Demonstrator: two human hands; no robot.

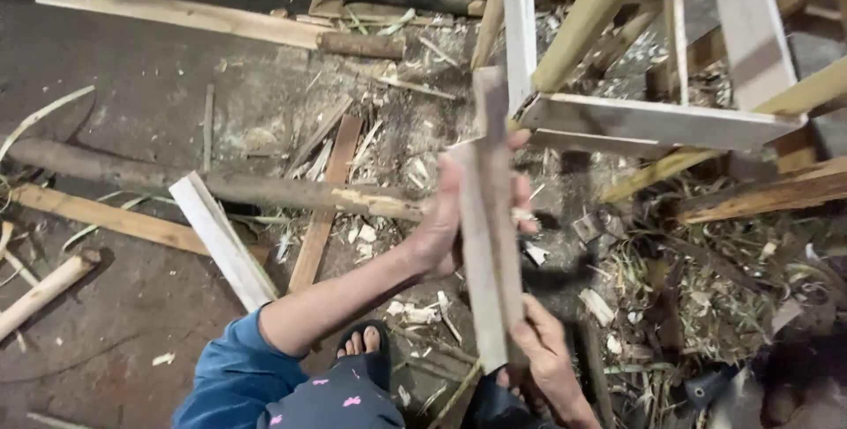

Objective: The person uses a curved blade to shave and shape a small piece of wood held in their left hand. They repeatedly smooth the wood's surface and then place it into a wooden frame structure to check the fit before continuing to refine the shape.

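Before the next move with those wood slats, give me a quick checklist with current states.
1. Left hand grips the slats mid-length: ok.
2. Right hand holds the slats' lower end: ok.
3. Slats clear of the wooden frame: cannot tell, their top end overlaps it in view.
4. Both slats aligned flat together: ok, they lie side by side.
5. Sandalled foot clear of the slats: ok, it sits left of their lower end.
6. Footing free of debris: not ok, shavings and sticks litter the floor.
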